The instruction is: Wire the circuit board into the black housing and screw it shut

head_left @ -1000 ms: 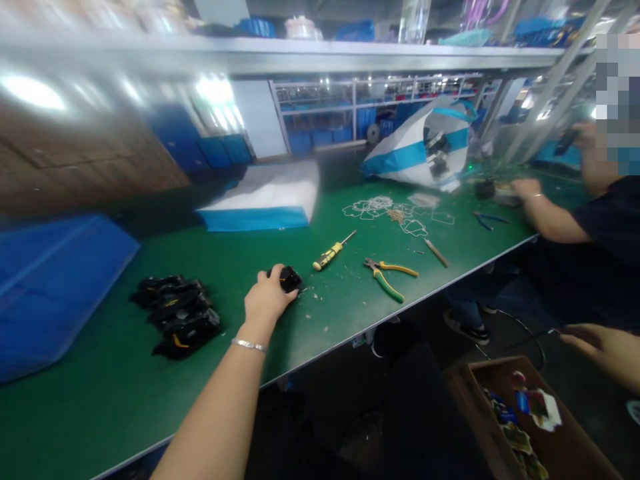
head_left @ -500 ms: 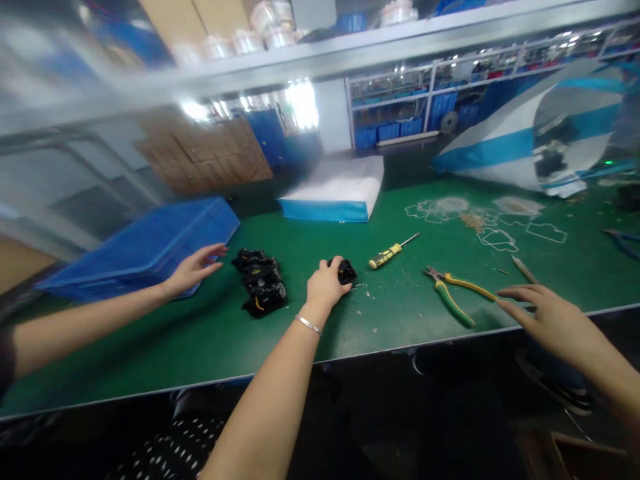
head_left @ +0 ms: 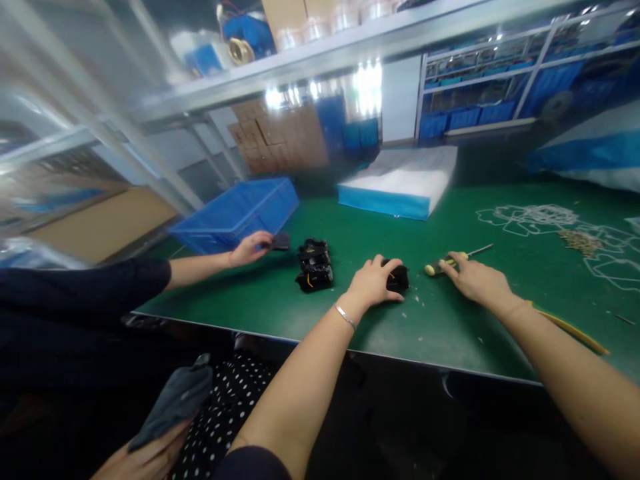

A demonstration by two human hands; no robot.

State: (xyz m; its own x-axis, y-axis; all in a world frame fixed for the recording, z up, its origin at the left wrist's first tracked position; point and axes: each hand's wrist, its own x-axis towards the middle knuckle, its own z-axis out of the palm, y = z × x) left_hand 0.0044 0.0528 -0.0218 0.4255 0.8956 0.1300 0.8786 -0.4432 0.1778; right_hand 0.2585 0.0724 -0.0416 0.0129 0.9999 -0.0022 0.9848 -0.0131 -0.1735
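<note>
Gripping black part [head_left: 399, 277] w/ L hand [head_left: 373, 283], fingers curled round it, mid table [head_left: 450, 333] near front edge. Resting R hand [head_left: 475, 280] on screwdriver [head_left: 434, 268] just right of it, fingers loosely bent, can't tell if actually gripped. Also seeing pile [head_left: 314, 265] of similar bits just left, plus co-worker's hand [head_left: 250, 248] by blue crate [head_left: 240, 212].

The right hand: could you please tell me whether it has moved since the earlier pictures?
Yes. The right hand has moved left along the table, from beside the pliers to the yellow screwdriver, whose handle it now touches.
</note>
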